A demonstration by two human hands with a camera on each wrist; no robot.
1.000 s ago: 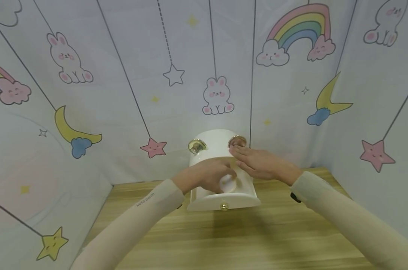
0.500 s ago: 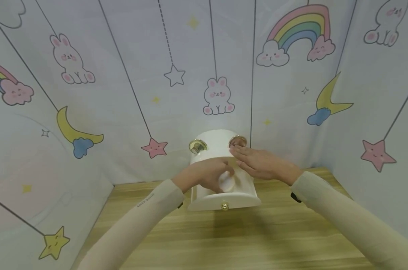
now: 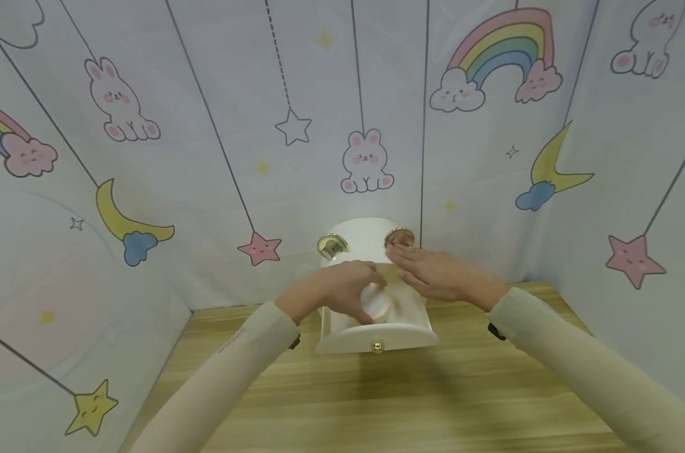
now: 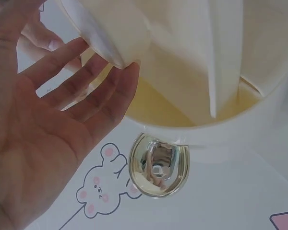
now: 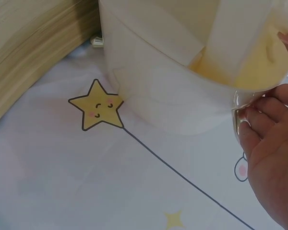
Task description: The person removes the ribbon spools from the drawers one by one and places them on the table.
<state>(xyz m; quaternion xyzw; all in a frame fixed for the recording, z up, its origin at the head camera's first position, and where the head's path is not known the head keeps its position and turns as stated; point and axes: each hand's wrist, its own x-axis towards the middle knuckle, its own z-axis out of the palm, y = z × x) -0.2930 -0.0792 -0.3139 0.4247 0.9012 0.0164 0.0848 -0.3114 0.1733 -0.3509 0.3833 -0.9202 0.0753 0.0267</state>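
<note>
Pinching the round white disc (image 3: 375,305), the left hand (image 3: 342,286) should press evenly (right hand (image 3: 441,274), straight-fingered, touching the shiny, curved gold fitting (image 3: 399,236)).

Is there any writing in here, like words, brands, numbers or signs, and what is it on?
Left sleeve: one short line of dark lettering, too blurred to read.
White container: no writing that I can make out.
Round white object in the left hand: none visible.
Backdrop: only drawings, no words or numbers.
</note>
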